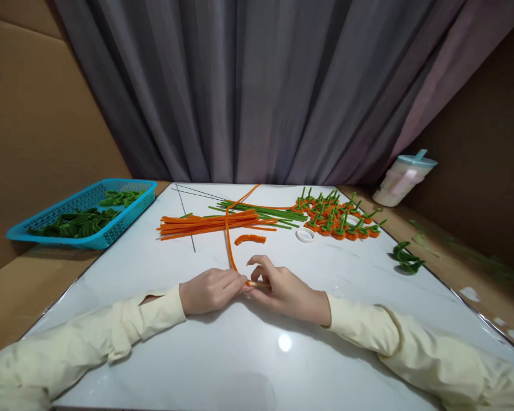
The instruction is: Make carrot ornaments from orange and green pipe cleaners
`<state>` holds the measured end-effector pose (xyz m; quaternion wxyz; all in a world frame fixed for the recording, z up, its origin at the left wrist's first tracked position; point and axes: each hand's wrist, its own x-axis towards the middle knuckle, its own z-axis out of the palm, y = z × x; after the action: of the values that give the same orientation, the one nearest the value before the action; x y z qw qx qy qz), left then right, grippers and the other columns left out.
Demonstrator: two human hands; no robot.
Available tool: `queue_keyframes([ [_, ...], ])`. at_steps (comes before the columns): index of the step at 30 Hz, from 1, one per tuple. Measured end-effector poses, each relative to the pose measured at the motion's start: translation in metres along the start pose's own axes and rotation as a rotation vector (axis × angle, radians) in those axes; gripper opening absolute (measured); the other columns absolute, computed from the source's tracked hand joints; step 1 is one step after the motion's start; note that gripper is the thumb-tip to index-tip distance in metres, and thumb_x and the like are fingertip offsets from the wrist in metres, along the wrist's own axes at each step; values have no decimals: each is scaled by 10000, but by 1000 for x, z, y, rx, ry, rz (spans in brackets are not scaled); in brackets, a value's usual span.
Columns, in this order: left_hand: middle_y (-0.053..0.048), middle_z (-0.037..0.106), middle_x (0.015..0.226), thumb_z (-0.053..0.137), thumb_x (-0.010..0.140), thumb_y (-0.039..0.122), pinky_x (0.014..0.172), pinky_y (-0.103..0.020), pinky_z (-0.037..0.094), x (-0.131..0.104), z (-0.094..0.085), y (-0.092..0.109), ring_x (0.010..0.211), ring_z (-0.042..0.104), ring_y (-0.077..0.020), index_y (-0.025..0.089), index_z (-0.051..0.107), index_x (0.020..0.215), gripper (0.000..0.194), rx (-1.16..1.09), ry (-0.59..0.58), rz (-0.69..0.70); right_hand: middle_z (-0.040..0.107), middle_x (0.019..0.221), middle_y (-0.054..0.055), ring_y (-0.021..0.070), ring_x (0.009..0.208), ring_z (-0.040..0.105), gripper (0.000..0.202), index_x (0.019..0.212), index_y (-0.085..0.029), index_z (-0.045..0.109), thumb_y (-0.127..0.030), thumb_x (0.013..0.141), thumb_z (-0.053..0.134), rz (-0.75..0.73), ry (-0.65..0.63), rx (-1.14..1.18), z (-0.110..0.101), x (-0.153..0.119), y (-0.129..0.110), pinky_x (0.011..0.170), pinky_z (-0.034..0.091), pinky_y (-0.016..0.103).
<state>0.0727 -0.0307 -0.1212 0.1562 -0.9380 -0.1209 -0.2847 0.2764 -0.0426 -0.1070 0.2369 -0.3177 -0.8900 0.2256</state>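
Both hands meet near the table's middle. My left hand [214,290] pinches the end of a long orange fuzzy stem [228,242], which rises from the fingertips and curves away over the pile behind. My right hand [285,288] grips a thin wooden stick [260,283]; a bit of orange is wrapped at its tip between the hands. Just beyond lies a short coiled orange piece [251,239]. Farther back are a bundle of orange stems [208,223] and a bundle of green stems [265,211].
Orange pieces with upright green stems [336,217] cluster at the back right, beside a white ring [305,234]. A blue basket [128,220] holds green leaves at left. Right are green curled leaves [406,260] and a lidded cup [402,180]. Thin dark wires [185,220] lie back left.
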Motion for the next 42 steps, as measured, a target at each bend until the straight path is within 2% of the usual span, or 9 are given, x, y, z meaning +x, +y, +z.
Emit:
queue_keyframes([
  [3,-65,610,628,376,883,92,464,-255,452,1,-2,-2,537,562,-152,57,485,984,153,44,27,93,574,756,-24,71,541,488,374,1066,-209,293,-256,805,557,158,-173,409,-8,5,-4,498,390,184],
  [7,-93,630,645,357,878,81,475,-262,478,4,-6,-3,541,582,-161,32,494,971,173,44,55,162,592,742,-21,66,483,490,424,1003,-224,287,-287,753,624,365,-401,867,-17,12,-2,382,355,147],
  [14,-92,628,658,336,872,75,477,-250,480,6,-9,-3,542,578,-149,38,504,997,213,42,35,176,624,749,16,99,520,556,447,964,-209,331,-273,702,688,398,-400,1208,-20,14,2,345,350,130],
  [18,-88,628,659,339,871,69,461,-248,469,5,-9,-3,535,565,-149,38,491,1015,211,11,2,162,580,767,-16,76,498,534,406,932,-206,367,-268,704,697,401,-336,1244,-17,13,6,305,341,120],
  [22,-90,639,667,320,885,68,460,-250,472,3,-5,-4,563,570,-157,19,425,1124,266,-53,8,112,583,764,-28,48,441,471,413,921,-211,362,-278,702,706,346,-270,1205,-12,13,11,272,332,119],
  [26,-99,653,713,395,884,99,477,-254,479,0,-1,-3,603,584,-163,31,400,1179,303,-111,21,35,593,721,-44,38,422,458,428,912,-214,347,-290,700,712,332,-195,1149,-8,14,11,297,320,116],
  [32,-123,669,845,411,870,103,599,-273,531,-3,4,2,733,628,-175,84,483,1109,250,-182,42,-144,593,662,-64,29,462,474,452,881,-206,345,-303,672,734,336,-34,1124,-6,15,10,391,331,126],
  [37,-101,680,872,402,856,83,656,-266,539,-2,4,4,786,651,-169,120,521,1064,243,-260,46,-202,586,644,-69,52,446,494,468,887,-212,341,-321,660,736,371,-19,1072,-4,15,13,371,289,144],
  [42,-53,680,779,434,881,145,582,-212,508,5,-1,9,643,644,-129,138,552,990,161,-314,115,-352,575,631,-76,67,477,499,445,890,-220,341,-315,679,721,315,22,1058,-2,14,14,474,395,204],
])
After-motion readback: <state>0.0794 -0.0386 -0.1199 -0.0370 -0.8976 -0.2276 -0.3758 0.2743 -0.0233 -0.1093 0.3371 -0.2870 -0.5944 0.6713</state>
